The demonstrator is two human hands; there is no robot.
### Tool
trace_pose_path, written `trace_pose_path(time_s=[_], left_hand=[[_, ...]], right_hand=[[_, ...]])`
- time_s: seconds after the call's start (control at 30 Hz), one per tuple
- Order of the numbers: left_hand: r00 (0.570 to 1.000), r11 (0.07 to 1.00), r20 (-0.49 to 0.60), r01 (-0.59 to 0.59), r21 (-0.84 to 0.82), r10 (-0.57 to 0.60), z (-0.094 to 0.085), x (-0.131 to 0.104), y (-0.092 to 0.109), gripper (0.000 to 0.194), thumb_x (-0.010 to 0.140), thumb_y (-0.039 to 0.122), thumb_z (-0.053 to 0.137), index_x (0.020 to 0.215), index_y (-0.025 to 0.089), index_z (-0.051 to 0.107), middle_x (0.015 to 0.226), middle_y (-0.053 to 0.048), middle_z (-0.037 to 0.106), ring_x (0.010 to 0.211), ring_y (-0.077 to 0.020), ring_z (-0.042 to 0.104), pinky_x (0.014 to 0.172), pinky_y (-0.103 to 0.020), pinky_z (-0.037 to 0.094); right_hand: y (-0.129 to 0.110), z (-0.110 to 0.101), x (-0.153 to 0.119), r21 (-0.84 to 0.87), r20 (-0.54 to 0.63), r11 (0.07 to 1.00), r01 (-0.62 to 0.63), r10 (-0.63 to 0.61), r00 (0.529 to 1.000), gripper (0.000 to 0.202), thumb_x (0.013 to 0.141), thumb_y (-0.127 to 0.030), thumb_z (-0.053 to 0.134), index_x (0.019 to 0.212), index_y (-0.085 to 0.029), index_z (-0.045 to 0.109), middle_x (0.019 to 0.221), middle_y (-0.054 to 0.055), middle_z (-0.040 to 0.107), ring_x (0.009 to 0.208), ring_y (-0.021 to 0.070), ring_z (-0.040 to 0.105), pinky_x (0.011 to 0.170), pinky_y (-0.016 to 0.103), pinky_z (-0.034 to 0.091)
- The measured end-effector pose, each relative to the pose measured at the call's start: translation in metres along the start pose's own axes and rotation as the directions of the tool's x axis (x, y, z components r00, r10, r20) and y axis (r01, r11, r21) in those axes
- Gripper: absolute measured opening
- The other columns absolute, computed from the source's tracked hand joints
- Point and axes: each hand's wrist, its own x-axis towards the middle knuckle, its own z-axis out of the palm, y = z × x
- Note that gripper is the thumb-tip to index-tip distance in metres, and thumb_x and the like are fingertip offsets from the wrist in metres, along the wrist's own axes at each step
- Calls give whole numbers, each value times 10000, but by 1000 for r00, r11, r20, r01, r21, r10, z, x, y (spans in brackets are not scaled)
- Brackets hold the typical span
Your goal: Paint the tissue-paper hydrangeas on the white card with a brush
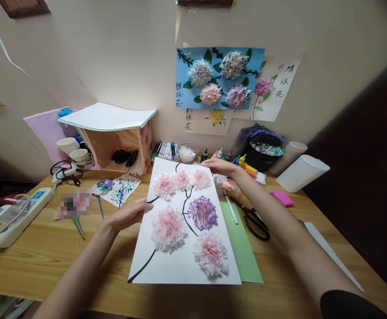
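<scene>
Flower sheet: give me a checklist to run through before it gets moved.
1. Left hand on the sheet left edge: ok.
2. Right hand on its top right corner: ok.
3. All six paper flowers on the sheet, including the purple flower: ok.
4. Flowers firmly glued: cannot tell.
5. Scissors off the sheet: ok, they lie to its right.
6. Green paper free of the sheet: not ok, it is partly tucked under the right edge.

Left hand (130, 215) on left edge of flower sheet (176, 261); right hand (220, 167) touching top edge
</scene>
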Motion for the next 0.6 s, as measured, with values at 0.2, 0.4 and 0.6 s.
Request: trace_pose_path(time_s=[0.2, 0.4, 0.6], left_hand=[[995, 995, -96, -35, -97, 25, -2, -22, -34, 267, 780, 198, 678, 1029, 111, 638, 915, -96, 740, 772, -190, 697, 671, -248, 553], [945, 925, -276, -257, -280, 179, 10, -31, -69, 357, 818, 152, 625, 1168, 121, 563, 1126, -136, 690, 955, -241, 680, 775, -303, 568], [902, 910, -406, -284, -302, 147, 33, -29, -92, 378, 839, 150, 599, 1210, 117, 538, 1168, -147, 672, 1006, -254, 668, 771, -303, 585]], right_hand=[[38, 29, -24, 133, -37, 991, -16, 21, 999, 482, 949, -469, 289, 931, -147, 646, 679, 49, 676, 598, 99, 610, 591, 206, 493], [83, 44, -80, 139, 9, 985, -104, 104, 995, 339, 856, -440, 543, 891, -127, 666, 736, 69, 702, 608, 113, 639, 592, 226, 515], [95, 45, -93, 178, -77, 983, -45, 59, 995, 349, 763, -484, 644, 877, -154, 646, 733, 48, 695, 650, 116, 658, 612, 220, 523]])
